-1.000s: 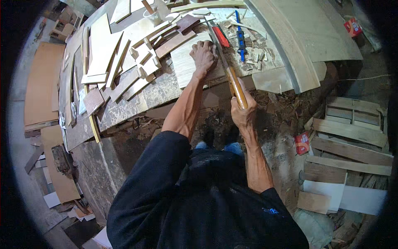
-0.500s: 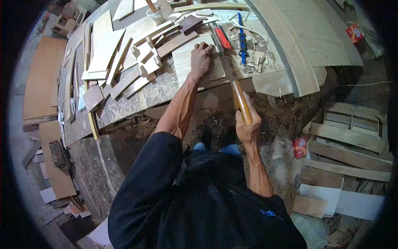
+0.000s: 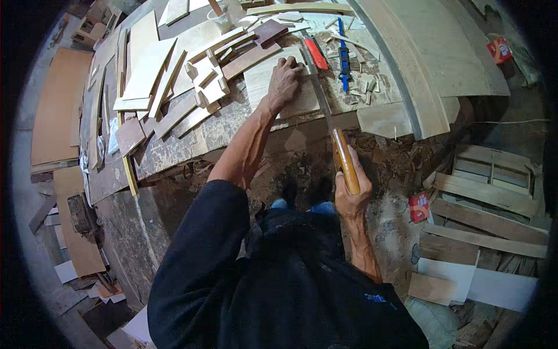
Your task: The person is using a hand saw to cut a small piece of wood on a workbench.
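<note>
My right hand (image 3: pixel 353 185) is wrapped round the yellow-brown wooden handle (image 3: pixel 346 160) of a hand saw. Its long narrow metal blade (image 3: pixel 321 96), seen nearly edge-on, reaches away over the bench's front edge along the right side of a pale wooden board (image 3: pixel 260 81). On that board, just left of the blade, my left hand (image 3: pixel 285 84) presses down with curled fingers; the fingertips are partly hidden. A red-handled tool (image 3: pixel 317 53) lies right beside the far part of the blade. Farther right is a long blue tool (image 3: pixel 343 58) with a black middle.
Stacked wood strips and offcuts (image 3: pixel 206 78) cover the left of the bench (image 3: pixel 174 148). A whitish cup (image 3: pixel 220 22) stands at the back. Small wood scraps (image 3: pixel 368 84) lie right of the blue tool. Large curved panels (image 3: pixel 407 70) take up the bench's right; planks (image 3: pixel 485 192) are piled below.
My right hand has drawn the saw back toward me, so its handle is now nearer my body. The left hand stays on the board, its elbow slightly farther left.
</note>
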`<action>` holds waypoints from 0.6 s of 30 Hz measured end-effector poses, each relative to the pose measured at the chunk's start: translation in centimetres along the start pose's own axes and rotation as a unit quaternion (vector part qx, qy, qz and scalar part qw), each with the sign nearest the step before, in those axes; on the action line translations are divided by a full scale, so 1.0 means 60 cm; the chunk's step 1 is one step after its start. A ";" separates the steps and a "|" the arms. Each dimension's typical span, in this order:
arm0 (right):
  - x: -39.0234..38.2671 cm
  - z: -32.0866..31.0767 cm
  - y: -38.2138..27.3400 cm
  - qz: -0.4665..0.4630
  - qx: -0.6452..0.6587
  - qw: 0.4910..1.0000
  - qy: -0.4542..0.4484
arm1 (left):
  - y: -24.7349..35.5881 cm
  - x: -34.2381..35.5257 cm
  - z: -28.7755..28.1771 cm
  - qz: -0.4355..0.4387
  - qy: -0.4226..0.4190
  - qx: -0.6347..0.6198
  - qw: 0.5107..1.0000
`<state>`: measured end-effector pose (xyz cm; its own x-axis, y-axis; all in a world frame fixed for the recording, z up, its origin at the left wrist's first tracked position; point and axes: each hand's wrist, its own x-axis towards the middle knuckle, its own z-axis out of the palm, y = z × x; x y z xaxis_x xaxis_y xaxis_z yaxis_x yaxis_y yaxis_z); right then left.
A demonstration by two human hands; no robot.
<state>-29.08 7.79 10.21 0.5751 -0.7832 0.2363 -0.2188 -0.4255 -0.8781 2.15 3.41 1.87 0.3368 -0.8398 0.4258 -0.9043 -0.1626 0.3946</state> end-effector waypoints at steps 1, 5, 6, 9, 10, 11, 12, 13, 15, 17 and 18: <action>0.014 0.006 -0.004 0.010 0.013 1.000 -0.002 | -0.004 -0.004 -0.003 0.009 0.013 -0.001 1.000; 0.076 0.041 0.021 0.014 0.007 1.000 -0.008 | -0.002 0.002 0.004 0.025 0.018 -0.003 1.000; 0.073 0.041 0.022 0.013 0.007 1.000 -0.005 | 0.001 0.004 0.009 0.006 0.023 0.013 1.000; 0.043 0.028 0.007 0.001 0.019 1.000 -0.006 | -0.003 0.000 0.010 -0.020 0.015 0.041 0.999; 0.018 0.021 0.009 -0.001 0.021 1.000 -0.009 | -0.008 -0.003 0.007 -0.024 0.005 0.057 0.998; -0.007 0.010 0.013 -0.007 0.013 1.000 -0.008 | -0.011 -0.003 0.007 -0.027 0.007 0.057 0.998; -0.024 0.002 0.016 -0.013 0.006 1.000 -0.008 | -0.016 -0.001 0.007 -0.007 0.010 0.049 0.999; -0.031 -0.006 0.007 -0.026 -0.017 0.999 -0.008 | -0.014 0.002 0.008 0.017 0.010 0.038 0.999; -0.005 0.008 0.004 -0.029 -0.028 0.999 -0.007 | -0.017 0.005 0.004 0.019 0.001 0.022 1.000; 0.054 0.034 -0.018 -0.032 0.011 0.999 -0.005 | -0.023 0.005 0.006 0.022 -0.007 0.013 1.000; 0.075 0.043 -0.008 -0.033 0.009 0.999 -0.002 | -0.027 0.005 0.017 0.031 0.012 0.007 0.999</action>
<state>-24.38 5.65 10.59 0.5911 -0.7515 0.2930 -0.1647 -0.4681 -0.8682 3.43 2.90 0.53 0.2863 -0.8359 0.4684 -0.9271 -0.1183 0.3556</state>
